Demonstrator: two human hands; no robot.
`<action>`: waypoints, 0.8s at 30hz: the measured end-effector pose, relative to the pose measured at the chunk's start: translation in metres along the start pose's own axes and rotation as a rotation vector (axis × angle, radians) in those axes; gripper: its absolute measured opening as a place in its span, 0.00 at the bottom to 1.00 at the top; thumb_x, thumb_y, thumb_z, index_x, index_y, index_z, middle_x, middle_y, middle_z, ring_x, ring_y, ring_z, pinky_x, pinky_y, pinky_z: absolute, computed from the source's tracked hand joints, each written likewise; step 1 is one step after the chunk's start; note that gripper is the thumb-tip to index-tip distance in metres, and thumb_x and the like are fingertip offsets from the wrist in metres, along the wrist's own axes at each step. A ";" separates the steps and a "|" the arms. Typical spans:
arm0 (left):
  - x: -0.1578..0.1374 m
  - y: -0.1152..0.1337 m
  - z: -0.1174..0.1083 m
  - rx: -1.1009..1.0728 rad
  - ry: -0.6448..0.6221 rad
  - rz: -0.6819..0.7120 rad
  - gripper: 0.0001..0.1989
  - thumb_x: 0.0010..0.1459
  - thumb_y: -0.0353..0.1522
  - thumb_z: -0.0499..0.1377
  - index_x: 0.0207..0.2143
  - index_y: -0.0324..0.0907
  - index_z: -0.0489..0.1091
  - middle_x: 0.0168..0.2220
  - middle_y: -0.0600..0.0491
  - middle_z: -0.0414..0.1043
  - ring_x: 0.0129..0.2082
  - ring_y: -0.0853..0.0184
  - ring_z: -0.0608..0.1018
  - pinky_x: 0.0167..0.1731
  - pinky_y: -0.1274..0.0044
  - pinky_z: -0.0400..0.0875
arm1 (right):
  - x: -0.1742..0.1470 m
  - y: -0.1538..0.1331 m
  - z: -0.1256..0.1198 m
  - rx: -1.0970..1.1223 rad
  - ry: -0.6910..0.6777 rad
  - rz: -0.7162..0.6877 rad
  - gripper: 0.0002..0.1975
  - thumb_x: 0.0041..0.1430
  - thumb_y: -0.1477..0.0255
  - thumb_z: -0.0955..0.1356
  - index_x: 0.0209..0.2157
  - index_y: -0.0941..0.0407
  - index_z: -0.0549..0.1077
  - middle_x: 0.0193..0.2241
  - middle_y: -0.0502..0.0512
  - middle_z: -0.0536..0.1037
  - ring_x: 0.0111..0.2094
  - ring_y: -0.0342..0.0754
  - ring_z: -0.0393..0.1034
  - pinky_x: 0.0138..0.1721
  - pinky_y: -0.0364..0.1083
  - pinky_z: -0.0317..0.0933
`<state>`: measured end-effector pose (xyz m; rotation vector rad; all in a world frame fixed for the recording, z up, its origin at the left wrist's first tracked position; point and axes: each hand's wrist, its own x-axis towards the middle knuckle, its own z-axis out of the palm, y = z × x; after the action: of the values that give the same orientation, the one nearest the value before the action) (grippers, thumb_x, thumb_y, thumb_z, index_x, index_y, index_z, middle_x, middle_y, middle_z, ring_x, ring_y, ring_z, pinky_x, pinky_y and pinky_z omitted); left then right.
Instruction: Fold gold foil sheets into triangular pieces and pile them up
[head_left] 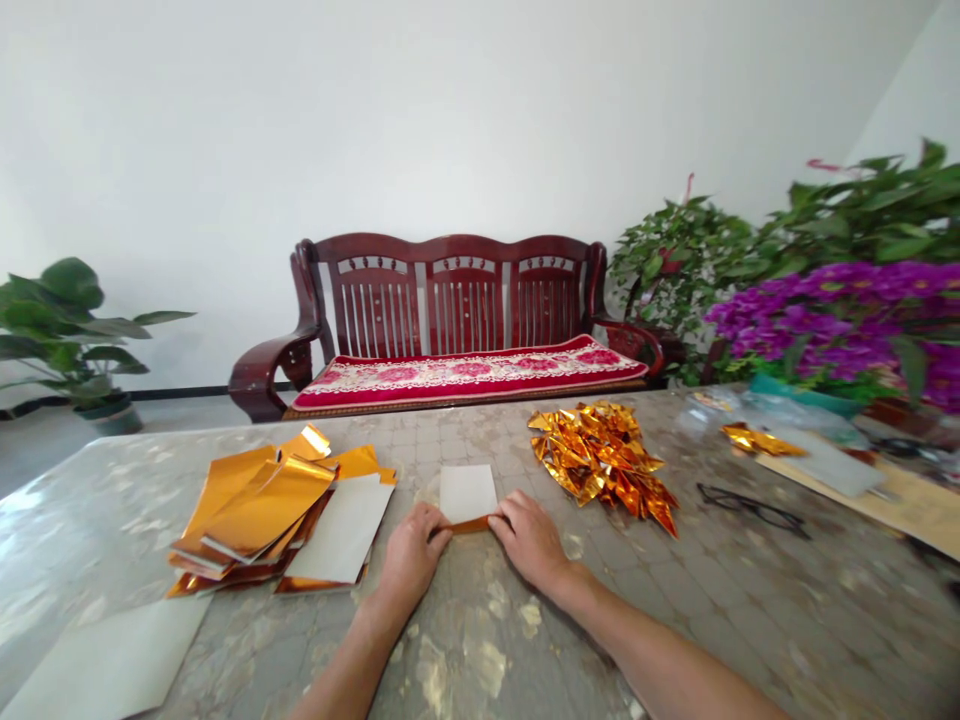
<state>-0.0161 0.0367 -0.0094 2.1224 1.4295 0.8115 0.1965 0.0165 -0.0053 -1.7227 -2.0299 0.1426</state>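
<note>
Both hands press down on a small rectangular sheet of gold foil paper (468, 495) lying white side up on the marbled table (750, 620): the left hand (411, 552) and right hand (529, 538) pinch its folded near edge from either side. A stack of flat gold sheets (262, 515) lies just left, a pile of folded gold pieces (600, 460) to the right.

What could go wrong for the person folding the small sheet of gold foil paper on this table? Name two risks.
Both hands, left hand and right hand, press only the near folded edge of the small gold-and-white foil sheet; its far end lies free, so the crease may skew. The loose stack of gold foil sheets sits close to the left forearm and could be knocked askew.
</note>
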 end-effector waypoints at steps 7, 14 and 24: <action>0.001 -0.001 0.002 -0.006 0.010 0.031 0.13 0.63 0.35 0.52 0.28 0.42 0.72 0.35 0.51 0.72 0.38 0.65 0.74 0.41 0.75 0.66 | 0.013 0.004 -0.009 -0.030 -0.164 0.008 0.13 0.67 0.65 0.62 0.34 0.53 0.75 0.35 0.51 0.75 0.36 0.44 0.69 0.34 0.42 0.52; 0.002 -0.005 0.002 0.040 0.016 0.016 0.15 0.63 0.38 0.51 0.27 0.42 0.69 0.34 0.51 0.72 0.38 0.64 0.74 0.41 0.75 0.66 | 0.008 -0.002 -0.002 -0.079 -0.046 0.040 0.14 0.68 0.64 0.62 0.33 0.53 0.75 0.36 0.51 0.75 0.38 0.44 0.70 0.35 0.42 0.53; 0.003 0.003 0.001 0.136 0.035 -0.028 0.14 0.62 0.37 0.53 0.25 0.42 0.68 0.32 0.53 0.71 0.34 0.67 0.73 0.38 0.77 0.64 | 0.006 0.001 0.000 -0.085 -0.012 0.044 0.11 0.66 0.66 0.64 0.32 0.53 0.74 0.37 0.51 0.74 0.37 0.44 0.70 0.35 0.43 0.54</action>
<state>-0.0128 0.0382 -0.0070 2.1924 1.5692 0.7638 0.1970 0.0223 -0.0039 -1.8232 -2.0348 0.0822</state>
